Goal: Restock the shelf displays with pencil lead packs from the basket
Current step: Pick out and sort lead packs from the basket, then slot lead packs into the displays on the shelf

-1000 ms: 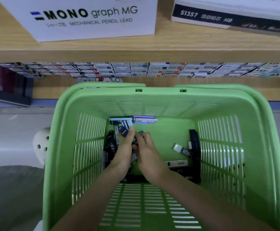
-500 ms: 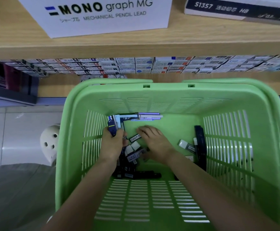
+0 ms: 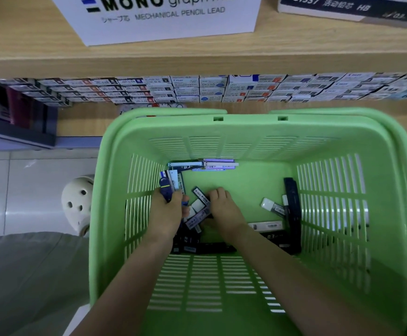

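Observation:
Both my hands are down inside a green plastic basket (image 3: 391, 190). My left hand (image 3: 166, 212) grips a small bunch of lead packs (image 3: 172, 184), dark blue and white, that stick up past its fingers. My right hand (image 3: 224, 209) lies palm down on the loose packs at the basket's bottom, its fingertips touching a dark pack (image 3: 201, 196). More packs (image 3: 274, 206) lie to the right, and flat light ones (image 3: 204, 164) rest against the far wall.
A wooden shelf (image 3: 197, 64) crosses the top, with a white MONO graph lead display box (image 3: 163, 18) and a dark lead box (image 3: 352, 7) on it. Rows of small boxed refills (image 3: 221, 89) fill the shelf below. A white shoe (image 3: 77, 204) shows left of the basket.
My hands have drawn apart: the left moved to the left with its bunch of packs, the right moved onto the loose packs in the middle. The view has shifted slightly.

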The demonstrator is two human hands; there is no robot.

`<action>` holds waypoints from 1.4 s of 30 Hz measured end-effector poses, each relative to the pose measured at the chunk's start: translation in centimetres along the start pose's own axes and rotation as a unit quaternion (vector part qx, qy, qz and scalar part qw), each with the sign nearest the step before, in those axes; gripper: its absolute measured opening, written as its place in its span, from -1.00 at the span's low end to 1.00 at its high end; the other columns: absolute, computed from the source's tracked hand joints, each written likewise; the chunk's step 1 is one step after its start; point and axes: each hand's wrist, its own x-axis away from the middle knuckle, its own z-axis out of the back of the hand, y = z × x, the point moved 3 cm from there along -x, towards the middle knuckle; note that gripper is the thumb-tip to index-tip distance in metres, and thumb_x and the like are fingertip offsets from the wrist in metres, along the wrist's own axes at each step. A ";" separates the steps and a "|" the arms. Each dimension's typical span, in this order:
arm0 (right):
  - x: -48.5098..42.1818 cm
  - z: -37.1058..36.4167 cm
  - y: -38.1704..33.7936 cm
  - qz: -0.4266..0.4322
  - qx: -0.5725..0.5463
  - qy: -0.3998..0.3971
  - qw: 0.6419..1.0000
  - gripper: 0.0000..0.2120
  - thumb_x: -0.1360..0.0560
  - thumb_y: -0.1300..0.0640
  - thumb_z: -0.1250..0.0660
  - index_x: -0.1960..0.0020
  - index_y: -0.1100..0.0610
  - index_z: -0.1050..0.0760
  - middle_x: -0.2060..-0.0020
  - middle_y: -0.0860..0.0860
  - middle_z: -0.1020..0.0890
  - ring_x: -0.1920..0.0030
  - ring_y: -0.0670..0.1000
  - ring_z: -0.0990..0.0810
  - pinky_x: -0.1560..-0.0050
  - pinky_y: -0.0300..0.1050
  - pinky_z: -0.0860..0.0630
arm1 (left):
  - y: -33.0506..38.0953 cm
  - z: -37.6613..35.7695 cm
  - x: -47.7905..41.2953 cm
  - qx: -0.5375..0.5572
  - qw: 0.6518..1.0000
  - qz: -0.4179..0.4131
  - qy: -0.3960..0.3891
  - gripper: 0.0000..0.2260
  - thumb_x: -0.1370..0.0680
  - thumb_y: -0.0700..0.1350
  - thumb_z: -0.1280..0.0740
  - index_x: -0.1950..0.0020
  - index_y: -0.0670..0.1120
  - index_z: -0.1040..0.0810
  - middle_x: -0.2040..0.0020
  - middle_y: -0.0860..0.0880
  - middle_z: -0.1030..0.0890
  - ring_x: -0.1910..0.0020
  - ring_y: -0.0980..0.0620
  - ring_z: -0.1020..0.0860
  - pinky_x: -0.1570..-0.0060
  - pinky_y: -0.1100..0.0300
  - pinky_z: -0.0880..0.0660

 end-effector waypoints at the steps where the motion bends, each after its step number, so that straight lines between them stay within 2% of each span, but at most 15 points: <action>1: -0.1 0.2 0.2 0.002 -0.016 -0.004 1.000 -0.42 -0.43 0.06 -0.42 -0.32 0.22 -0.26 -0.23 0.15 -0.33 -0.23 0.12 -0.30 -0.22 -0.10 -0.28 | -0.1 0.2 0.2 0.000 1.000 -0.001 0.001 -0.91 -0.62 -0.22 -0.16 0.08 -0.13 -0.38 0.20 -0.07 -0.52 0.38 0.02 -0.42 0.54 0.45 -0.39; 4: 0.1 1.0 1.2 0.011 -0.010 -0.016 1.000 -0.50 -0.45 0.08 -0.39 -0.29 0.22 -0.29 -0.21 0.15 -0.34 -0.22 0.12 -0.30 -0.20 -0.09 -0.30 | -0.2 0.4 0.5 0.003 1.000 -0.004 -0.002 -0.89 -0.62 -0.22 -0.16 0.10 -0.10 -0.37 0.19 -0.07 -0.52 0.39 0.03 -0.41 0.52 0.44 -0.41; 8: 0.4 1.6 2.0 0.003 0.067 -0.024 0.997 -0.56 -0.47 0.04 -0.33 -0.24 0.21 -0.29 -0.18 0.13 -0.36 -0.19 0.12 -0.32 -0.16 -0.11 -0.27 | -0.4 0.6 0.6 -0.003 1.000 -0.001 -0.008 -0.94 -0.62 -0.22 -0.15 -0.06 -0.19 -0.38 0.17 -0.07 -0.52 0.37 0.03 -0.41 0.54 0.50 -0.38; 10: 0.5 1.6 2.1 -0.017 0.072 -0.019 0.997 -0.65 -0.50 0.11 -0.27 -0.22 0.20 -0.30 -0.18 0.13 -0.37 -0.19 0.11 -0.34 -0.14 -0.12 -0.26 | -0.4 0.6 0.7 -0.005 1.000 0.001 -0.011 -0.93 -0.62 -0.22 -0.16 -0.07 -0.19 -0.37 0.15 -0.08 -0.52 0.37 0.04 -0.42 0.54 0.50 -0.38; 14: 1.0 1.9 2.2 -0.039 0.069 0.002 0.997 -0.73 -0.54 0.26 -0.12 -0.24 0.22 -0.30 -0.19 0.15 -0.39 -0.17 0.12 -0.37 -0.13 -0.11 -0.29 | -0.3 0.7 0.8 -0.006 1.000 0.010 -0.015 -0.90 -0.62 -0.21 -0.16 0.09 -0.09 -0.38 0.16 -0.06 -0.52 0.38 0.04 -0.41 0.55 0.51 -0.38; 18: 1.4 2.4 2.6 -0.070 0.072 0.014 0.995 -0.67 -0.52 0.36 -0.04 -0.27 0.24 -0.26 -0.21 0.17 -0.37 -0.19 0.13 -0.36 -0.15 -0.10 -0.29 | -0.4 0.7 1.0 -0.021 0.999 0.009 -0.025 -0.94 -0.62 -0.20 -0.17 -0.03 -0.17 -0.38 0.14 -0.08 -0.52 0.40 0.04 -0.42 0.48 0.41 -0.44; 22: 2.2 3.3 2.9 -0.108 -0.041 -0.005 0.993 -0.63 -0.50 0.47 -0.08 -0.29 0.31 -0.24 -0.20 0.22 -0.37 -0.14 0.13 -0.40 -0.09 -0.17 -0.31 | -0.6 0.6 1.4 -0.039 0.998 0.008 -0.042 -0.95 -0.60 -0.22 -0.19 0.06 -0.16 -0.40 0.25 -0.08 -0.49 0.47 0.05 -0.41 0.29 0.19 -0.41; 25: 3.2 5.1 1.6 -0.103 -0.169 0.019 0.980 -0.74 -0.54 0.46 -0.06 -0.21 0.36 -0.30 -0.05 0.19 -0.42 0.06 0.09 -0.40 0.17 -0.29 -0.21 | -0.6 0.4 2.1 -0.043 0.998 0.002 -0.046 -0.92 -0.58 -0.22 -0.26 0.11 -0.19 -0.43 0.32 -0.09 -0.49 0.50 0.08 -0.45 0.35 0.25 -0.46; 27: 4.1 7.0 0.1 -0.104 -0.264 0.066 0.957 -0.84 -0.59 0.36 -0.06 -0.14 0.34 -0.32 0.10 0.12 -0.40 0.19 0.04 -0.38 0.31 -0.25 -0.18 | -0.1 0.3 2.9 -0.021 0.999 -0.004 -0.044 -0.92 -0.57 -0.21 -0.29 0.10 -0.21 -0.47 0.27 -0.12 -0.55 0.40 0.06 -0.53 0.44 0.39 -0.48; 29: 5.0 9.0 -1.5 -0.097 -0.338 0.096 0.931 -0.87 -0.62 0.26 -0.07 -0.12 0.28 -0.33 0.16 0.07 -0.42 0.23 0.00 -0.38 0.38 -0.26 -0.21 | 0.4 0.0 3.6 0.038 0.998 0.007 -0.045 -0.92 -0.57 -0.21 -0.30 0.05 -0.23 -0.51 0.16 -0.15 -0.62 0.26 0.03 -0.61 0.33 0.34 -0.56; 31: 6.1 10.9 -3.1 -0.077 -0.380 0.111 0.915 -0.85 -0.63 0.21 -0.09 -0.15 0.23 -0.35 0.13 0.03 -0.46 0.16 0.00 -0.42 0.35 -0.38 -0.29 | 1.3 -0.3 4.5 0.101 0.994 0.021 -0.043 -0.92 -0.56 -0.20 -0.31 0.05 -0.21 -0.53 0.09 -0.14 -0.65 0.18 0.01 -0.63 0.24 0.25 -0.60; 35: 8.2 13.7 -5.6 -0.036 -0.385 0.136 0.912 -0.87 -0.61 0.20 -0.14 -0.12 0.15 -0.42 0.17 -0.04 -0.53 0.17 -0.04 -0.50 0.21 -0.27 -0.38 | 3.5 -0.5 6.4 0.137 0.990 0.012 -0.040 -0.90 -0.54 -0.10 -0.36 0.04 -0.13 -0.57 0.10 -0.13 -0.66 0.15 -0.10 -0.62 0.09 0.08 -0.56; 39: 10.7 15.9 -6.9 -0.012 -0.353 0.171 0.920 -0.86 -0.60 0.22 -0.17 -0.02 0.12 -0.50 0.21 0.14 -0.61 0.20 0.15 -0.59 0.11 -0.02 -0.52 | 5.5 -0.1 8.9 0.144 0.989 -0.013 -0.039 -0.88 -0.55 -0.09 -0.34 0.08 -0.15 -0.54 0.21 -0.11 -0.60 0.28 -0.05 -0.53 0.25 0.16 -0.45; 40: 11.5 16.7 -7.0 -0.006 -0.341 0.190 0.921 -0.85 -0.60 0.22 -0.17 -0.02 0.09 -0.51 0.22 0.12 -0.62 0.22 0.12 -0.59 0.14 -0.04 -0.53 | 5.9 0.0 9.4 0.147 0.988 -0.019 -0.037 -0.87 -0.56 -0.10 -0.33 0.08 -0.16 -0.52 0.25 -0.11 -0.57 0.32 -0.05 -0.50 0.29 0.17 -0.41; 42: 12.9 18.3 -7.2 0.013 -0.299 0.222 0.928 -0.82 -0.61 0.21 -0.16 -0.09 0.10 -0.52 0.24 0.02 -0.59 0.33 -0.08 -0.51 0.29 -0.29 -0.44 | 6.7 0.2 10.5 0.156 0.987 -0.027 -0.036 -0.86 -0.56 -0.10 -0.32 0.10 -0.16 -0.51 0.30 -0.10 -0.51 0.37 -0.05 -0.44 0.33 0.17 -0.35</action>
